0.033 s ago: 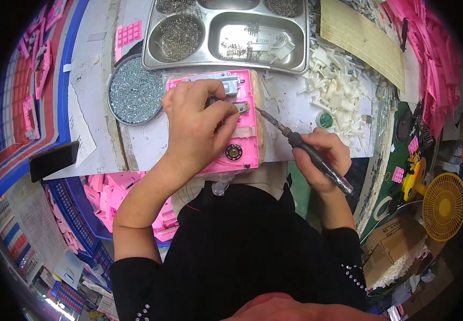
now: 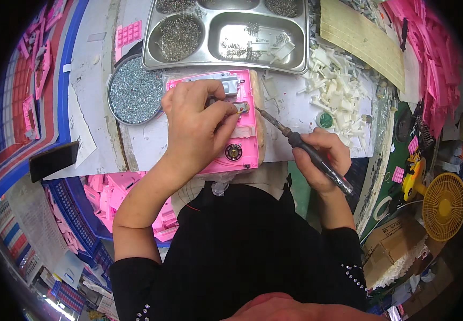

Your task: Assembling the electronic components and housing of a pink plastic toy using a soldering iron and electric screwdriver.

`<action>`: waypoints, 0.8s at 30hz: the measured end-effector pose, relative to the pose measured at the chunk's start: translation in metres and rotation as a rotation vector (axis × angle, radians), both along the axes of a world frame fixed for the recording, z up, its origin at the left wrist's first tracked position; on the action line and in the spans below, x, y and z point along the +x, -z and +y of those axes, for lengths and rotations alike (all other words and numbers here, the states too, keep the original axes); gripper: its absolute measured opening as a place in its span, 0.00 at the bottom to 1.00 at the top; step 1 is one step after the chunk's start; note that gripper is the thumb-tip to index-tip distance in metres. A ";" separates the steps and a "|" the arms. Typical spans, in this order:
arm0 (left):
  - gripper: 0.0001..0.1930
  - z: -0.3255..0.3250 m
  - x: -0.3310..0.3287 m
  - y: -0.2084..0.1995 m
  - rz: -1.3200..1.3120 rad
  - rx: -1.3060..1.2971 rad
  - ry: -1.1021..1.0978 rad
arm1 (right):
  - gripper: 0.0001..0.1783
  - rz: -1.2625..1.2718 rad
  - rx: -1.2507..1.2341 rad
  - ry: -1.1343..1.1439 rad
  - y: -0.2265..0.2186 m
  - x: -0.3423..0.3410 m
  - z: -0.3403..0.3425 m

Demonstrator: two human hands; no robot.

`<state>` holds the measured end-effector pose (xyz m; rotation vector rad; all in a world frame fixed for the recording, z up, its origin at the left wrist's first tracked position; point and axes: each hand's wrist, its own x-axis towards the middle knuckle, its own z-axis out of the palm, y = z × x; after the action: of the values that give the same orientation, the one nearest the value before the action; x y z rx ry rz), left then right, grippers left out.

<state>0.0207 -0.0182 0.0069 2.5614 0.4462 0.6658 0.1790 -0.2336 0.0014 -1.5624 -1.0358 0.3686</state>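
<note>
A pink plastic casing (image 2: 247, 144) lies on the table in front of me. It carries a grey metal part (image 2: 231, 85) at its far end, a small metal piece (image 2: 241, 107) near its right side and a round black speaker (image 2: 233, 152) at its near end. My left hand (image 2: 197, 117) rests over the casing, thumb and fingers pinched beside the small piece; what they hold is hidden. In my right hand (image 2: 325, 158) is a soldering iron (image 2: 317, 159) with a dark handle, its thin tip pointing at the casing's right edge, close to the small piece.
A steel compartment tray (image 2: 226, 63) with springs stands behind the casing. To the left sits a round dish of screws (image 2: 135, 88); a phone (image 2: 54, 161) lies by the table edge. White plastic parts (image 2: 338, 85) and a small green container (image 2: 325, 120) are at right, a yellow fan (image 2: 444, 206) beyond.
</note>
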 end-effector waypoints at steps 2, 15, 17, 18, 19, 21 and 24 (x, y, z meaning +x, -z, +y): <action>0.08 0.001 -0.001 -0.001 0.005 0.026 0.014 | 0.14 -0.013 -0.004 -0.003 0.000 0.001 0.000; 0.10 0.001 -0.002 -0.006 -0.020 0.029 0.027 | 0.14 -0.030 -0.003 -0.006 0.003 0.003 -0.001; 0.11 0.001 -0.002 -0.008 -0.034 0.059 0.034 | 0.14 -0.037 -0.007 -0.003 0.002 0.004 0.000; 0.09 0.002 -0.003 -0.006 -0.042 0.081 0.037 | 0.15 -0.040 -0.007 -0.001 0.003 0.004 0.000; 0.08 0.002 -0.004 -0.003 -0.050 0.103 0.040 | 0.15 -0.032 -0.006 0.003 0.003 0.004 0.000; 0.07 0.003 -0.002 0.000 -0.073 0.124 0.032 | 0.15 -0.015 -0.006 0.009 0.004 0.004 0.001; 0.08 0.003 0.003 0.001 -0.093 0.152 0.022 | 0.15 -0.007 -0.011 0.022 0.004 0.004 0.003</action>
<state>0.0240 -0.0151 0.0058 2.6588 0.3483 0.8360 0.1833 -0.2303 -0.0028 -1.5849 -1.0230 0.3544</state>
